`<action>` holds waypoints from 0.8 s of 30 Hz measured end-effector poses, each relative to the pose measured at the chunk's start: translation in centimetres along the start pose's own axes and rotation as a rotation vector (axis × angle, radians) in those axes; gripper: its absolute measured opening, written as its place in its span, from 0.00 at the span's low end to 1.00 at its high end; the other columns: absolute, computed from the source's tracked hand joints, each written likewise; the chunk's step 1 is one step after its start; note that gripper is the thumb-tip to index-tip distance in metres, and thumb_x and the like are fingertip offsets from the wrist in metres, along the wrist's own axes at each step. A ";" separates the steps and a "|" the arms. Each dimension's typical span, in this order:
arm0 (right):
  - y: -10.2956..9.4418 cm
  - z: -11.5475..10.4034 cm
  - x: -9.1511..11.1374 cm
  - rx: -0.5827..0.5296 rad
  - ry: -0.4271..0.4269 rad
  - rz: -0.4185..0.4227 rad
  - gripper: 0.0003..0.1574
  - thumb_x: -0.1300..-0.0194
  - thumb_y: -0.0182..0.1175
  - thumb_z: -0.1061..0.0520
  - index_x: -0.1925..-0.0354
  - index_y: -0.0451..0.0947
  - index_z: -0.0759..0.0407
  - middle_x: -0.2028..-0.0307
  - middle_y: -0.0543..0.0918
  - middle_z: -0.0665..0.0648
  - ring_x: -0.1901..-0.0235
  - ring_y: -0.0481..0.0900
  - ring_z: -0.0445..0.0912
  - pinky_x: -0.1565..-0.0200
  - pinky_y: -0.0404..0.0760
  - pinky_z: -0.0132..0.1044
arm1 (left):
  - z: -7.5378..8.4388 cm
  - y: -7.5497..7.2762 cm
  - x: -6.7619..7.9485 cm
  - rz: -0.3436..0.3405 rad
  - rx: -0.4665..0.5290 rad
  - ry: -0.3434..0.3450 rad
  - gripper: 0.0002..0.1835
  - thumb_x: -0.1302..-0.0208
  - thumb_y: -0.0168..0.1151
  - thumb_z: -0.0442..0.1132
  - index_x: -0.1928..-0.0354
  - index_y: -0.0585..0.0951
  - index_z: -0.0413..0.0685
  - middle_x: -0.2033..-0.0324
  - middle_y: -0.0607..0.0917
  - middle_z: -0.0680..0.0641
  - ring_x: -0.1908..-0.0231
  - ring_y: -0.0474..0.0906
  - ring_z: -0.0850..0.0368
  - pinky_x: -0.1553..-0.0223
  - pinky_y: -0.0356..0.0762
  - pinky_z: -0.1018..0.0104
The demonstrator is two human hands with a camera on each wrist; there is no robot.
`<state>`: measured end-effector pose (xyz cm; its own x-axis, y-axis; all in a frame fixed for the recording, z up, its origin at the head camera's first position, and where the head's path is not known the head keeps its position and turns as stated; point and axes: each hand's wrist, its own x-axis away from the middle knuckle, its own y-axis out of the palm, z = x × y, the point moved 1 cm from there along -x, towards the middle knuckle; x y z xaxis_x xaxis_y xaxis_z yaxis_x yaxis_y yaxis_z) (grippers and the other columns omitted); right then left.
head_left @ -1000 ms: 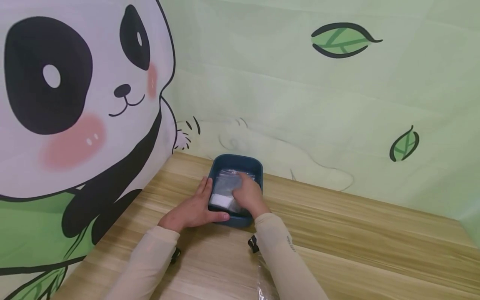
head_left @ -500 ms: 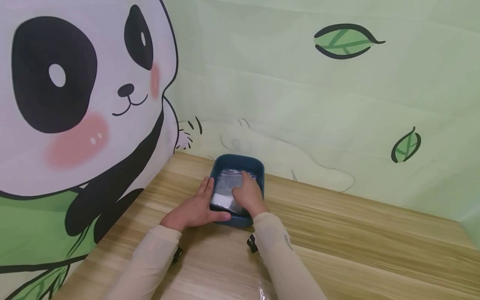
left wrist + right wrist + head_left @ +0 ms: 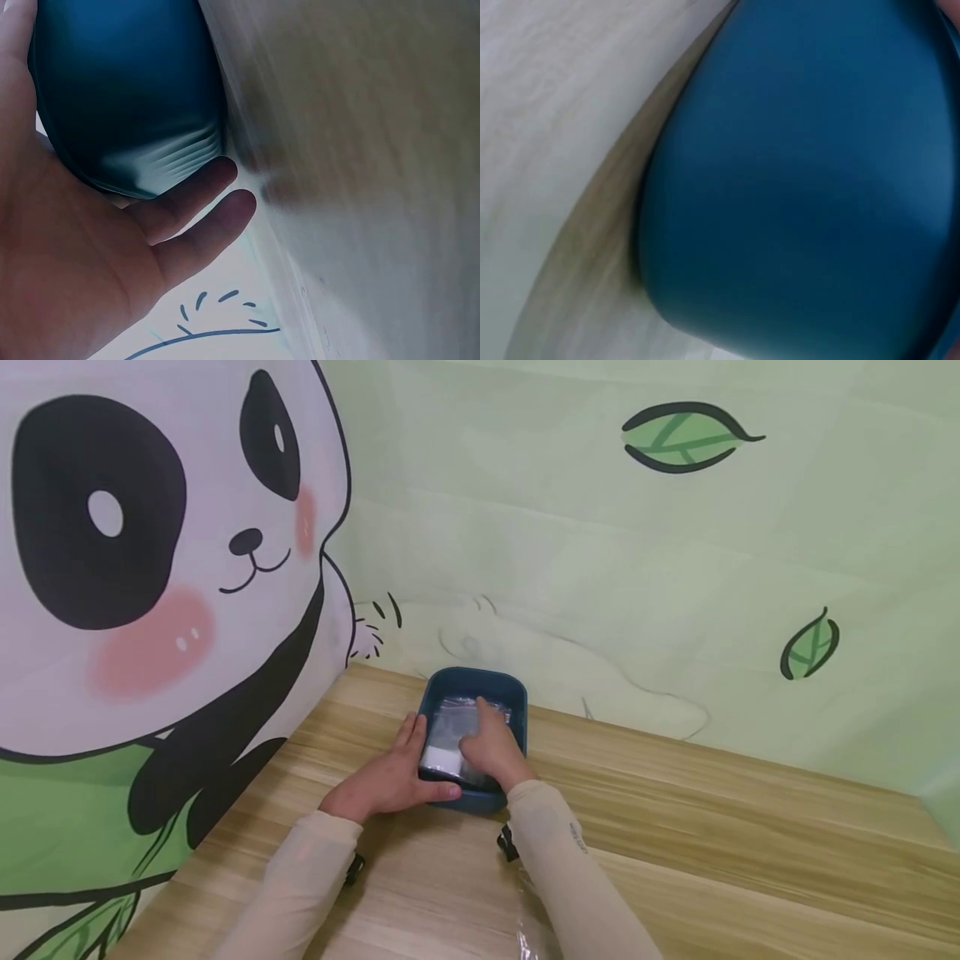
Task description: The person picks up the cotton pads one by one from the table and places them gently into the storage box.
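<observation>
A dark blue, deep rectangular box [image 3: 483, 802] stands on the wooden table. Inside it lies a clear plastic bag [image 3: 452, 722] with a white patch near its lower end. My left hand [image 3: 386, 783] rests on the box's near left corner, thumb over the front rim. In the left wrist view, straight fingers [image 3: 202, 236] of that hand lie along the outer wall. My right hand [image 3: 497, 750] reaches into the box, its extended index finger touching the bag near the top; its other fingers are mostly hidden. The right wrist view is mostly the box's outer wall [image 3: 795, 180].
Another piece of clear plastic [image 3: 528, 935] lies on the wooden table [image 3: 712, 827], partly under the right forearm. Behind the box hangs a pale green cloth backdrop [image 3: 525, 510] with a panda and leaves. Black buckles [image 3: 507, 843] hang at the wrists.
My right index finger has shifted slightly to the left over the bag. The left hand and the box keep their places; the head view sways a little.
</observation>
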<state>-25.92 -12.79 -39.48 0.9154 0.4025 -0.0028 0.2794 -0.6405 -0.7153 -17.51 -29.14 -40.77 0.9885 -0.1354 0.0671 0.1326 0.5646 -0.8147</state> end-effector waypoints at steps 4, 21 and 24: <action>0.0 -0.1 -0.1 0.014 -0.005 -0.011 0.49 0.37 0.56 0.62 0.22 0.50 0.66 0.26 0.57 0.72 0.27 0.53 0.66 0.30 0.58 0.54 | 0.1 -0.1 0.0 0.003 -0.007 -0.002 0.68 0.43 0.66 0.71 0.21 0.38 0.35 0.22 0.37 0.33 0.34 0.67 0.31 0.35 0.66 0.46; -4.3 1.6 5.9 -0.225 -0.215 0.203 0.23 0.32 0.55 0.67 0.40 0.79 0.63 0.44 0.82 0.63 0.49 0.80 0.55 0.50 0.80 0.50 | 0.2 0.1 0.0 0.006 0.002 -0.024 0.69 0.45 0.67 0.72 0.20 0.38 0.38 0.21 0.37 0.35 0.34 0.67 0.32 0.35 0.67 0.47; -5.5 2.6 8.1 -0.231 -0.207 0.208 0.18 0.31 0.56 0.68 0.45 0.82 0.64 0.52 0.85 0.62 0.56 0.82 0.51 0.55 0.82 0.45 | 0.0 0.1 0.1 0.003 0.005 -0.040 0.70 0.45 0.67 0.72 0.20 0.38 0.39 0.21 0.36 0.37 0.34 0.67 0.32 0.35 0.66 0.46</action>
<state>-20.75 -4.34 -37.38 0.8883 0.3563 -0.2896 0.1729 -0.8439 -0.5079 -17.38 -29.10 -40.80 0.9910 -0.1015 0.0876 0.1301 0.5687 -0.8122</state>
